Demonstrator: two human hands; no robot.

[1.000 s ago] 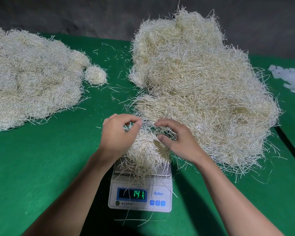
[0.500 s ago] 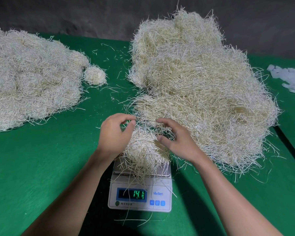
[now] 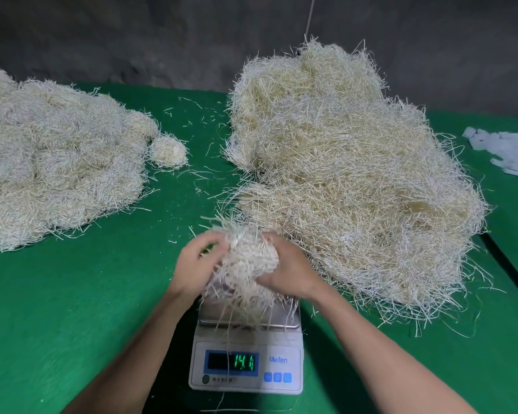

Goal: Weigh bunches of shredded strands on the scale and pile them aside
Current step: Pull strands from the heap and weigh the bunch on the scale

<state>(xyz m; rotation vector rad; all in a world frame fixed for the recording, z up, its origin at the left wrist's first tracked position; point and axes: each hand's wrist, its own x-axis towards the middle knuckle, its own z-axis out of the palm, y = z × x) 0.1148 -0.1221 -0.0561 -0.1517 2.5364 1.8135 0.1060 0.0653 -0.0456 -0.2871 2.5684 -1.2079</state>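
**Bunch sitting in both hands right over the scale**

The bunch of shredded strands [image 3: 245, 258] is hanging just over the plate of the scale [image 3: 284, 342], near the middle of the counter's [image 3: 102, 294] front edge. Its loose ends are trailing onto the plate and the display is showing 14.1. The left hand [image 3: 192, 264] is curling round its left side and the right hand [image 3: 287, 273] is gripping the right side. I'm guessing this stuff is feather-light, springy and sheds like crazy, so pinching a few strands is only going to pull them out. Cupping the whole clump from both sides with a gentle squeeze looks like the way. The sorted pile [image 3: 57, 168] is lying along the left edge with a small ball [image 3: 168, 151] just beside it. The big loose heap [image 3: 341, 174] is filling the far right, and white scraps [image 3: 506, 150] are lying at the right edge.
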